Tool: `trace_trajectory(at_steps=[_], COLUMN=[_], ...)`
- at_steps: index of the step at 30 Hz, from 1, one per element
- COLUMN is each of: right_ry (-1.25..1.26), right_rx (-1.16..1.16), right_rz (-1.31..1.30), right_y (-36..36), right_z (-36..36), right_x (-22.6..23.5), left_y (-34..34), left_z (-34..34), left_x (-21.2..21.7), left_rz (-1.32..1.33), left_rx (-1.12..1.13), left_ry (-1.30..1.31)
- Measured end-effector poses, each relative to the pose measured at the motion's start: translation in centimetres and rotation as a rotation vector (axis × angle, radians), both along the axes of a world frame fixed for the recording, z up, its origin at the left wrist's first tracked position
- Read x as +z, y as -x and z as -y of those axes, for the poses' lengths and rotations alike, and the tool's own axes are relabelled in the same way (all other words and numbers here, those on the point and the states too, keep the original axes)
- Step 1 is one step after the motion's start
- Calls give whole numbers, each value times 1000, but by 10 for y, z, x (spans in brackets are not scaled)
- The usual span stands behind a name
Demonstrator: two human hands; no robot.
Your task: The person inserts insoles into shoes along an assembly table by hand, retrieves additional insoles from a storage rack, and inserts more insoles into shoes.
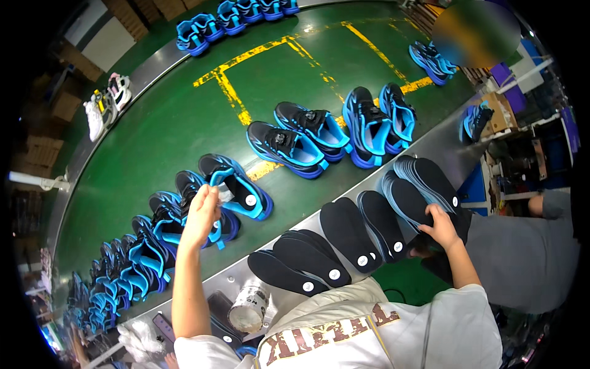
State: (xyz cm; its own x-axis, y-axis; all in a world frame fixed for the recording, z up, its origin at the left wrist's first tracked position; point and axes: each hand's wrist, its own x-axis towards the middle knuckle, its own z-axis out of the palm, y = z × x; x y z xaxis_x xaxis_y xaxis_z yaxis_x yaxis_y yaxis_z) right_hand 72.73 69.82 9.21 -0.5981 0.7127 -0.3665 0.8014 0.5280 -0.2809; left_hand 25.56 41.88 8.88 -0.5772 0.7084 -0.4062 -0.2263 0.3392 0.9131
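Observation:
My left hand point(203, 212) is closed, fingers pressed together at the opening of a black and blue sneaker point(261, 198) on the green belt. A pale scrap shows by the fingertips; whether they pinch it I cannot make out. A white round sticker marks the insole inside that sneaker. On the right, my right hand point(441, 229) grips the near end of a black insole point(407, 200) in a fanned stack, thumb and fingers on its edges. Another fanned stack of insoles point(433, 178) lies just beyond. More black insoles point(347, 227) rest along the metal ledge to the left.
Sneakers point(144, 249) line the belt's left side; two pairs point(313, 138) stand ahead. White shoes point(95, 117) sit on the far rail. A tin can point(249, 307) stands on the metal ledge point(295, 230) near my body. A person in grey point(522, 252) is at my right.

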Motion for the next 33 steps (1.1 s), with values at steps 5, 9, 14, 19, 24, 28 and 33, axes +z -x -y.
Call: trace_trajectory(at_steps=[5,9,14,19,24,28,33], right_ry=[-183,-260,-467,-518,-517,-453,-503], right_rx=[68,-51,350,644,864,850,948], right_rz=[-81,-502,-604,-655,-490,-339,-193], right_y=[-22,26,163,243,280,300,289], right_z=[2,5,3,10,15,16,12], right_x=[4,42,89,68,55,2,55], left_y=[-43,-70,-99,-73,-3,1,-14], left_z=[-34,-79,-138,-168,-163,-172,-167], left_x=[-5,-40,-67,-69,-62,-77,-69], left_rz=[234,380,-783,-987,-410,-116,-261], left_rx=[250,304,182,145,140,148,214], left_ry=[-314,-291,120,161,96,59,51])
